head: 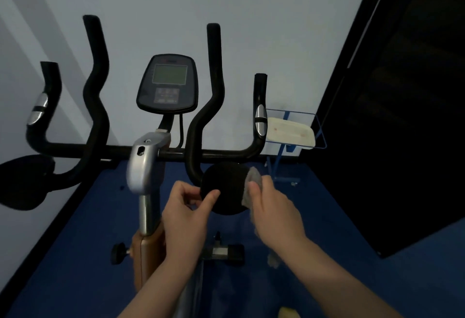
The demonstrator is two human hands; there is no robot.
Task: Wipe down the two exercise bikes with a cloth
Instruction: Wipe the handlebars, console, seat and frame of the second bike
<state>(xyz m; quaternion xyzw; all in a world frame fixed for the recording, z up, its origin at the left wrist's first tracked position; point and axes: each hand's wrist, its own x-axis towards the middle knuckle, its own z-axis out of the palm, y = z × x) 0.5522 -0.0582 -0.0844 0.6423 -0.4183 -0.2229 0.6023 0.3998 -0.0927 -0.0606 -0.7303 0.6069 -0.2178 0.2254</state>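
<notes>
An exercise bike stands in front of me, with black handlebars [216,153], a console [168,83] and a silver stem [144,164]. A round black elbow pad [224,187] sits below the right inner bar. My left hand [187,207] grips the pad's left edge with thumb and fingers. My right hand [273,207] presses a grey cloth [253,179] against the pad's right side, with the cloth's tail hanging below the wrist. A matching black pad [24,182] shows at the far left.
A pale wall stands right behind the bike. A blue wire rack [315,126] holding a white tray [292,133] stands at the right by a dark panel [402,116]. The floor [75,242] is blue. A black knob [118,253] sticks out of the lower post.
</notes>
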